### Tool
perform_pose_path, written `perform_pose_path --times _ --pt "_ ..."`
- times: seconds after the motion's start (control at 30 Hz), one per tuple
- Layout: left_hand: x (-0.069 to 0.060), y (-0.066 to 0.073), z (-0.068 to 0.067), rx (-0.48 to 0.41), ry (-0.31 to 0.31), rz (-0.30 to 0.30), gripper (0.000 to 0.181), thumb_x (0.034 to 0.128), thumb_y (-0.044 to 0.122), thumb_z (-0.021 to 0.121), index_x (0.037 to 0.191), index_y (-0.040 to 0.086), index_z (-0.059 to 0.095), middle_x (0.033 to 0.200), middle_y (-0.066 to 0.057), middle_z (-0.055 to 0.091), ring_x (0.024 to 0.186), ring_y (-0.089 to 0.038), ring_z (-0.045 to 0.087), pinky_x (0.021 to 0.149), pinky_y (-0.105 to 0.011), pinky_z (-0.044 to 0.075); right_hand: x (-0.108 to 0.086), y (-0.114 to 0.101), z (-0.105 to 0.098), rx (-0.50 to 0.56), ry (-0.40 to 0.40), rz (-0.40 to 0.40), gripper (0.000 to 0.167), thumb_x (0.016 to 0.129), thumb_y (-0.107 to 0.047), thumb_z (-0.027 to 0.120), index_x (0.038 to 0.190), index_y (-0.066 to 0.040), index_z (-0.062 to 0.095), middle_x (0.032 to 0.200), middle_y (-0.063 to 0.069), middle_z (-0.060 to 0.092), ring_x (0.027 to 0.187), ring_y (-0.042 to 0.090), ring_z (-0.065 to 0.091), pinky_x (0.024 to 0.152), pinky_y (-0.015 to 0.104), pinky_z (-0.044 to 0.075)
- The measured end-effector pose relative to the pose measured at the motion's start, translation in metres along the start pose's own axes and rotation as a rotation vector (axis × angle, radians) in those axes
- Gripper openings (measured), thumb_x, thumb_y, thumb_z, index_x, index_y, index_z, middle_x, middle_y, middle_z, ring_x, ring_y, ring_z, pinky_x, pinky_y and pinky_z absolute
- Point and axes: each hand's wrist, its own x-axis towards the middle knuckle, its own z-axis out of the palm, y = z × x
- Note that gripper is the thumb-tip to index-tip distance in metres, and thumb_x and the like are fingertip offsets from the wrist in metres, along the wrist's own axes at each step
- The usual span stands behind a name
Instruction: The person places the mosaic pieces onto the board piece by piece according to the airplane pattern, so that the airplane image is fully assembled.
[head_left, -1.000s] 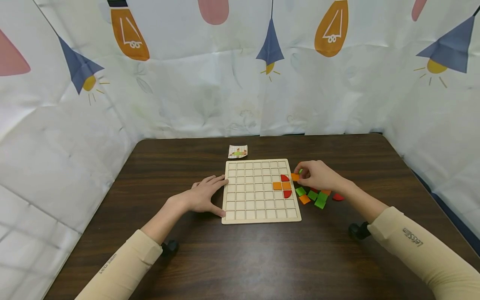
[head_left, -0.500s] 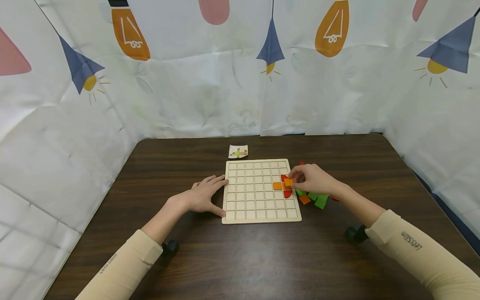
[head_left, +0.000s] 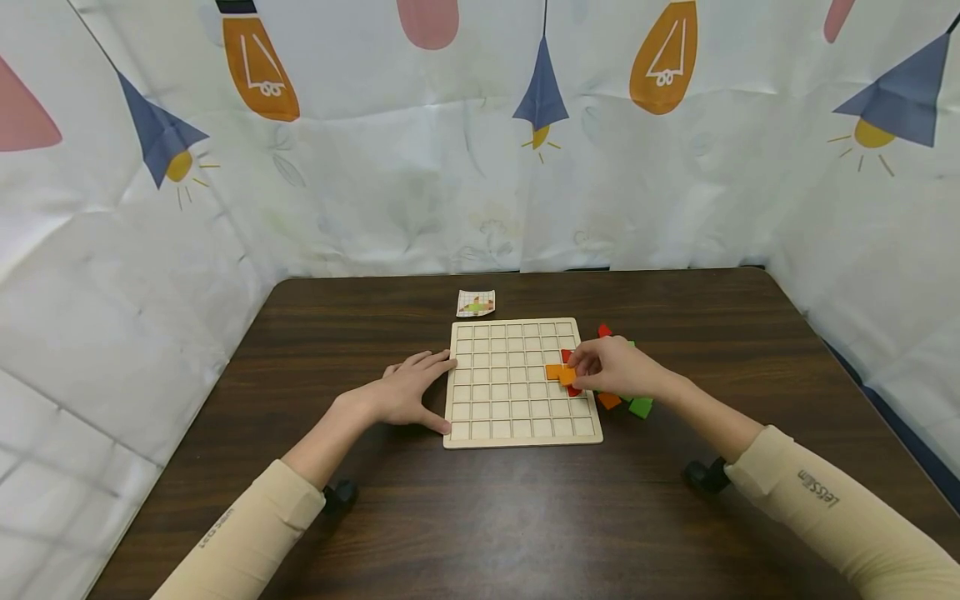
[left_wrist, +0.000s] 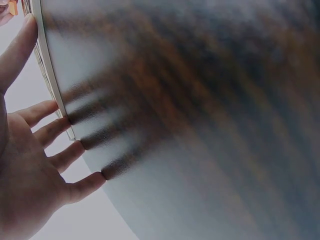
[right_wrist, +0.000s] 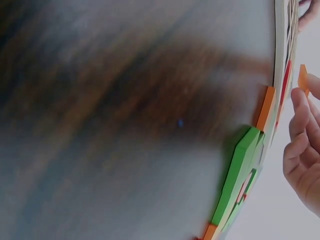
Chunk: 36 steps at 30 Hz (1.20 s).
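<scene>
Dark brown wood-grain bench [head_left: 480, 517] fills the foreground, two beige fabric sleeves [head_left: 255, 521] reaching over it. At the left edge of a pale wooden grid board [head_left: 498, 408], the left hand [head_left: 412, 390] rests thumb and fingers, its grip spread wide. Green tiles [head_left: 641, 407] lie beyond the board's right edge, partly hidden by the right hand [head_left: 621, 367]. That hand's grip pinches an orange square tile [head_left: 567, 377] over the board's right side, near red pieces [head_left: 574, 391]. Farther back lies a small printed card [head_left: 476, 303]; behind hangs white lamp-patterned cloth [head_left: 480, 192].
</scene>
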Motion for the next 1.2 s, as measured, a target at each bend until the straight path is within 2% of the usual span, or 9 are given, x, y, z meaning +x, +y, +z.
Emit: perform_pose_path --times 0.37,0.87,1.2 --pt "0.001 -0.001 0.001 0.004 -0.002 -0.007 0.108 0.0808 0.057 0.083 0.163 0.012 0.03 0.169 -0.012 0.019 0.154 -0.04 0.011 0.111 -0.073 0.019 0.0 -0.005 0.007 0.029 -0.022 -0.023 0.022 0.088 -0.01 0.082 0.104 0.0 0.072 0.081 -0.005 0.068 0.076 0.011 0.066 0.075 0.029 0.057" --pt "0.001 0.0 0.0 0.008 -0.002 -0.001 0.108 0.0809 0.055 0.084 0.163 0.011 0.03 0.169 -0.013 0.02 0.154 -0.04 0.012 0.11 -0.073 0.02 0.005 -0.012 0.014 -0.022 -0.018 -0.011 0.02 0.085 -0.012 0.085 0.099 -0.004 0.072 0.076 -0.006 0.064 0.066 0.011 0.058 0.064 0.028 0.051" --pt "0.003 -0.001 0.001 0.006 -0.01 0.004 0.108 0.0812 0.056 0.083 0.163 0.012 0.029 0.169 -0.012 0.019 0.154 -0.04 0.011 0.111 -0.072 0.019 0.007 -0.014 0.014 -0.055 -0.025 -0.015 0.019 0.086 -0.01 0.084 0.099 -0.003 0.072 0.076 -0.006 0.063 0.067 0.011 0.057 0.066 0.028 0.051"
